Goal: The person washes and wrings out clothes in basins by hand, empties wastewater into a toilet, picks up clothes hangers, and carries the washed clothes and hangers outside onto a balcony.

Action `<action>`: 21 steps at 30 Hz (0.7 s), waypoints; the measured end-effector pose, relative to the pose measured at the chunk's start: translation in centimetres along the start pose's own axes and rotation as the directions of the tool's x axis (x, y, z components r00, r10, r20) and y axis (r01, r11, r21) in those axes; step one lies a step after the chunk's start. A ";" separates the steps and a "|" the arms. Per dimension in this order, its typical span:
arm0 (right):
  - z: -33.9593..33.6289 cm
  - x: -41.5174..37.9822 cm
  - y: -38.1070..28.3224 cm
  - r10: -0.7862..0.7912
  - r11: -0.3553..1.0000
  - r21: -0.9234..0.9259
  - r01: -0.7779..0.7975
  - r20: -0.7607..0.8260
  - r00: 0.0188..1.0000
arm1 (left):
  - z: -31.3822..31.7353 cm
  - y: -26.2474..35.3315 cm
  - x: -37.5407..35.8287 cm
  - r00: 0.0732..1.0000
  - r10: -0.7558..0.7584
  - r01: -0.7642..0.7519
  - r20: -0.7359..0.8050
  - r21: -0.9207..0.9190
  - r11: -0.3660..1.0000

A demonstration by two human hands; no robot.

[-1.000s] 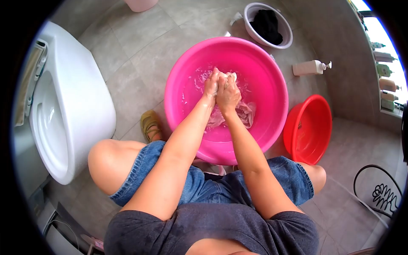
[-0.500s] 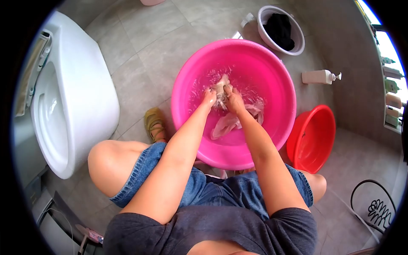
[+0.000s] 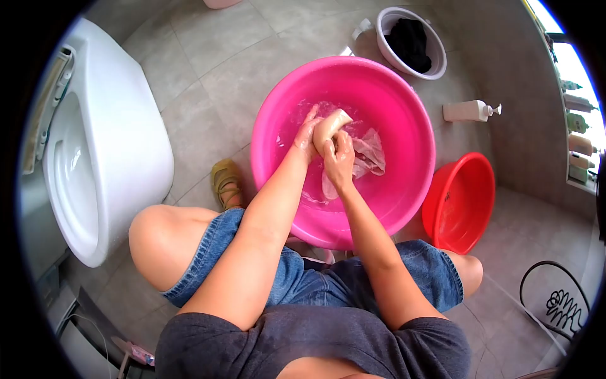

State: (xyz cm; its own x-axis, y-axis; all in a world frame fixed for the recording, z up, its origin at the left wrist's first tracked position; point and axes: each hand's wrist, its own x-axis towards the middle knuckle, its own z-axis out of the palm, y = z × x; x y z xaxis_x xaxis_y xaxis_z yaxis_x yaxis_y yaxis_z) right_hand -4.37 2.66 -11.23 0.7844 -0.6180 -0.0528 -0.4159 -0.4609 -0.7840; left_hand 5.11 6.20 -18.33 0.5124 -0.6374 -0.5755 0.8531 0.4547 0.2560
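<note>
We judge that wetness could slip the cream tubular cloth (image 3: 329, 124) from the pinching right hand (image 3: 341, 155), beside the straight-fingered left hand (image 3: 305, 135).

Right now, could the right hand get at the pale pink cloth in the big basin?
Probably yes: the pale pink cloth lies close beside the right hand, with nothing between them, though that hand would likely have to release the cream item first.

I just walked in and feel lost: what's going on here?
Over the pink basin, a person holds a pale wet cloth with the right grip; the left grip is against it, its hold unclear. A light pink cloth lies in the water, and a red basin sits beside the pink one.
</note>
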 end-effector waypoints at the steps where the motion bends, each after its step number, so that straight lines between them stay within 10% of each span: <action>1: 0.1 0.0 -0.8 -0.044 0.999 -0.032 0.040 -0.143 0.989 | 0.8 0.2 -0.3 0.999 -0.017 0.017 0.034 0.014 1.000; 3: -0.2 0.1 -3.5 -0.134 0.989 -0.107 0.098 -0.410 0.902 | 2.8 0.9 -1.4 0.994 -0.056 0.051 0.097 0.046 0.998; 8: -1.2 2.3 -3.7 -0.100 0.968 -0.248 0.039 -0.239 0.966 | 2.7 -1.4 0.8 0.904 0.095 -0.081 0.417 -0.053 0.995; 11: -1.0 4.5 -1.3 -0.173 0.951 -0.298 0.089 -0.268 0.948 | 6.4 -0.6 -2.4 0.975 0.223 -0.216 -0.001 0.250 0.944; 15: -1.0 7.3 0.3 0.374 0.927 0.058 -0.370 -0.094 0.923 | 2.4 -2.8 2.1 0.860 0.461 -0.138 -0.219 0.771 0.622; 17: 0.1 9.4 6.2 0.687 0.424 0.544 -0.724 0.327 0.649 | 2.3 -2.1 1.1 0.842 0.472 -0.045 -0.262 0.837 0.545; 19: 0.0 9.7 7.9 0.666 0.693 0.330 -0.641 0.047 0.744 | 0.7 -1.6 1.5 0.826 0.487 0.012 -0.284 0.872 0.489; 21: -0.1 8.9 9.2 0.390 0.887 -0.207 -0.414 -0.148 0.909 | -0.5 0.5 1.0 0.916 0.288 -0.080 -0.278 0.578 0.812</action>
State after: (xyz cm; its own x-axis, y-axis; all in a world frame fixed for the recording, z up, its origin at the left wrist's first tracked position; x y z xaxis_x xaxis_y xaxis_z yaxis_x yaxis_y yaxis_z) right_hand -1.25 -7.18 -18.86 0.4830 -0.8354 -0.2623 -0.7884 -0.2846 -0.5453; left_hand 6.03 6.09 -19.15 0.6877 -0.2803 -0.6697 0.7090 0.0608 0.7026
